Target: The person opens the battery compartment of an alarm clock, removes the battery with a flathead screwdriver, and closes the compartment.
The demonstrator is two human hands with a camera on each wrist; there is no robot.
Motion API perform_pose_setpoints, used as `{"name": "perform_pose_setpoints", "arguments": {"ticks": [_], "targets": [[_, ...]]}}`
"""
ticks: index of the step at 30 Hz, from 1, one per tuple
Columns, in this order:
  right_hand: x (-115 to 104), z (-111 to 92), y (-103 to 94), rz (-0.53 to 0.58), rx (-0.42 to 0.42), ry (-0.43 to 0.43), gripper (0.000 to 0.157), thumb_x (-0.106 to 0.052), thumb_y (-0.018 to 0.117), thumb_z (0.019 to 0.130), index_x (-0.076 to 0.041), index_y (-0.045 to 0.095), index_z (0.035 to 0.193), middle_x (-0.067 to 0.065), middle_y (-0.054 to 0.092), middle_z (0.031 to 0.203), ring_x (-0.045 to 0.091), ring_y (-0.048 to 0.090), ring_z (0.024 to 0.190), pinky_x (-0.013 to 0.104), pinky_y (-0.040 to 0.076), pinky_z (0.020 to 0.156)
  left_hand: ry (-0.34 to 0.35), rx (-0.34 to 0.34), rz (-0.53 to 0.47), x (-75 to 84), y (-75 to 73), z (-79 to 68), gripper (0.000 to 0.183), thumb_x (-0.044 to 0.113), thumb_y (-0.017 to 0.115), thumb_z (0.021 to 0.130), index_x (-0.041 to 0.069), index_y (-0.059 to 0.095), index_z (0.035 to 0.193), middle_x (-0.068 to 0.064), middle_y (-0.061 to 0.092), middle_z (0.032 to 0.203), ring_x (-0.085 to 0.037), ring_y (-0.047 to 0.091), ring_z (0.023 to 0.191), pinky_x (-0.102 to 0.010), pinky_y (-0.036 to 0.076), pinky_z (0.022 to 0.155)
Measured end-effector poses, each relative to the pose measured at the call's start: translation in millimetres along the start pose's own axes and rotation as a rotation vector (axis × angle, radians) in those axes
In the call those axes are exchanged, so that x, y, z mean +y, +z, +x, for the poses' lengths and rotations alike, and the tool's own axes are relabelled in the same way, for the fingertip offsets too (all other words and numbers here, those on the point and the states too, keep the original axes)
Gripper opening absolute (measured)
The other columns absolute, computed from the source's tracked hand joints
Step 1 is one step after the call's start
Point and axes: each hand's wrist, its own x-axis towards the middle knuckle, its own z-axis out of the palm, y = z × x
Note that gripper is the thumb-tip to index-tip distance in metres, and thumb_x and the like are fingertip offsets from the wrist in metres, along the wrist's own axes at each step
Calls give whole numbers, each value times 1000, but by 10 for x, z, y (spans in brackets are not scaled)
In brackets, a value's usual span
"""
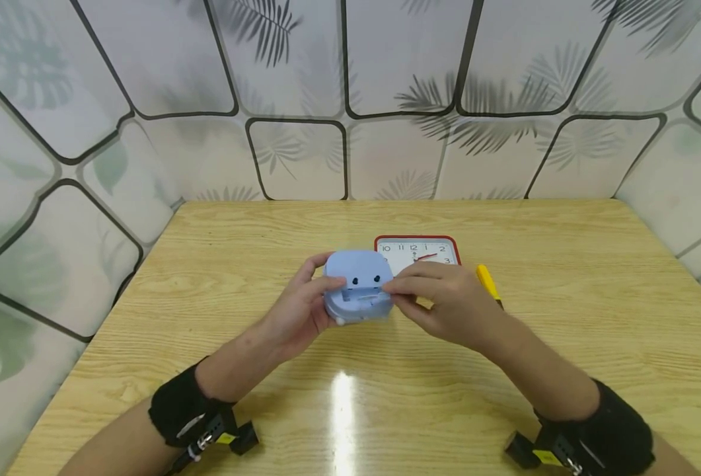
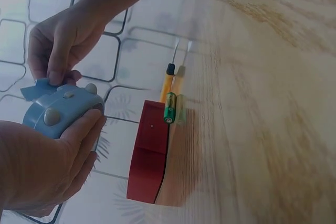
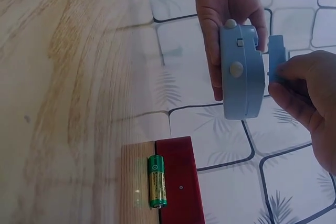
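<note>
My left hand (image 1: pixel 302 307) grips a small light blue alarm clock (image 1: pixel 357 266) above the table, its back with two black knobs facing me. An open compartment shows below the knobs. In the right wrist view, my right hand (image 3: pixel 310 90) pinches a thin blue battery cover (image 3: pixel 276 51) with thumb and fingers. There the cover stands slightly apart from the clock's back. Round white knobs stick out of the clock's edge in the left wrist view. My right fingers hide most of the cover in the head view.
Behind the hands lies a red-framed square clock (image 1: pixel 415 246). A green and gold battery (image 3: pixel 156 181) lies beside its red edge. The screwdriver (image 1: pixel 488 281) with a yellow handle lies to the right on the wooden table (image 1: pixel 255 231). Patterned panels (image 1: pixel 398 155) stand around the table.
</note>
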Motion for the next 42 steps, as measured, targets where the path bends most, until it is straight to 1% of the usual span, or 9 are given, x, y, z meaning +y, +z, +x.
{"name": "perform_pose_setpoints", "arguments": {"ticks": [6, 12, 17, 22, 29, 34, 37, 38, 42], "targets": [[-7, 11, 11, -56, 19, -82, 24, -2, 86, 71, -6, 77, 93, 4, 72, 87, 16, 67, 75, 27, 60, 66, 1, -30, 12, -9, 35, -27, 53, 12, 48, 100, 17, 22, 146, -17, 52, 128, -16, 67, 84, -21, 51, 60], [-25, 13, 16, -138, 7, -155, 18, -8, 83, 78, -5, 76, 95, 5, 70, 88, 18, 66, 78, 31, 61, 72, 20, -64, 28, -18, 50, -53, 56, 11, 48, 99, 17, 20, 147, -21, 52, 133, -16, 69, 86, -22, 52, 62], [-46, 12, 18, -184, 2, -177, 19, -7, 84, 77, -5, 76, 95, 6, 69, 88, 18, 65, 78, 31, 61, 72, 33, -90, 27, -21, 56, -66, 58, 10, 49, 98, 17, 19, 148, -20, 53, 132, -15, 69, 88, -22, 52, 64], [-65, 25, 14, -196, 4, -184, 24, -4, 87, 71, -5, 76, 93, 6, 68, 85, 18, 64, 75, 30, 61, 69, 34, -103, 25, -24, 69, -74, 65, 7, 51, 95, 16, 16, 150, -20, 50, 134, -15, 68, 91, -22, 52, 66], [-82, 32, -4, -213, -6, -190, 28, -2, 89, 67, -4, 76, 93, 5, 67, 84, 17, 64, 74, 28, 60, 68, 31, -100, 45, -26, 62, -62, 72, 4, 54, 94, 13, 14, 153, -27, 42, 144, -16, 67, 101, -29, 57, 79], [-60, 32, -17, -186, -39, -178, 25, 3, 83, 73, -5, 76, 95, 4, 67, 88, 16, 63, 78, 26, 60, 70, 35, -117, 46, -26, 44, -53, 70, 3, 52, 95, 13, 14, 154, -28, 40, 147, -17, 67, 103, -31, 58, 83], [-29, 30, -16, -132, -45, -164, 27, 5, 82, 74, -7, 74, 97, 4, 66, 91, 15, 62, 80, 25, 59, 71, 38, -126, 37, -20, 39, -56, 71, 2, 52, 95, 14, 14, 154, -27, 41, 147, -16, 68, 102, -32, 59, 83], [-17, 29, -13, -102, -41, -156, 29, 5, 83, 73, -7, 74, 97, 4, 66, 91, 15, 61, 80, 25, 58, 71, 39, -127, 35, -18, 40, -59, 71, 2, 52, 95, 15, 14, 154, -27, 41, 146, -16, 68, 102, -32, 59, 83], [34, 12, 3, 17, -24, -106, 16, -8, 80, 83, -9, 75, 98, 4, 64, 92, 15, 58, 77, 21, 53, 67, 48, -138, 34, -12, 48, -66, 74, 0, 53, 94, 14, 14, 155, -26, 43, 145, -16, 68, 103, -32, 60, 83]]}}
